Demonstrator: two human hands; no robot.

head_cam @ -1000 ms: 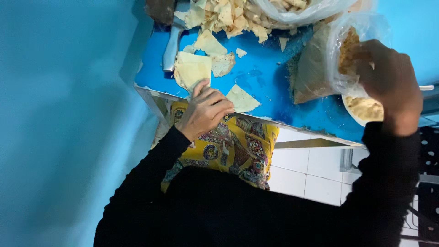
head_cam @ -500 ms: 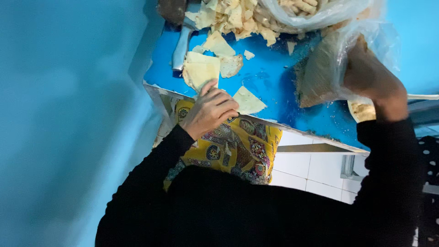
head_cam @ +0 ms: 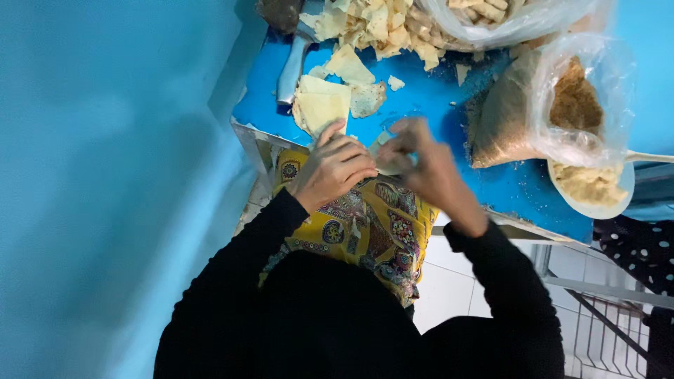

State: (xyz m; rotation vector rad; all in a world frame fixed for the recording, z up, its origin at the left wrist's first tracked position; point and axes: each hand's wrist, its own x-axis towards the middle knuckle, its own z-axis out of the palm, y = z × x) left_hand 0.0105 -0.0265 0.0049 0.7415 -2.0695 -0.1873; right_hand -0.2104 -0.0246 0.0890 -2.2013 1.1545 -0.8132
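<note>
Blue table (head_cam: 449, 126), left hand (head_cam: 331, 168) and right hand (head_cam: 421, 165) pinching pale wrapper (head_cam: 382, 160) between them

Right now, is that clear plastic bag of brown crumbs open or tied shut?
Open. The clear plastic bag lies on the blue table with its mouth gaping wide, brown crumbs showing inside and no knot visible.

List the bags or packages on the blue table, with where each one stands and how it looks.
Clear plastic bag: right side of the blue table, open and crumpled, brown crumbs inside.
Second clear plastic bag: top edge, right of centre, bulging with pale yellow pieces.
No labels, signs or screens show.
</note>
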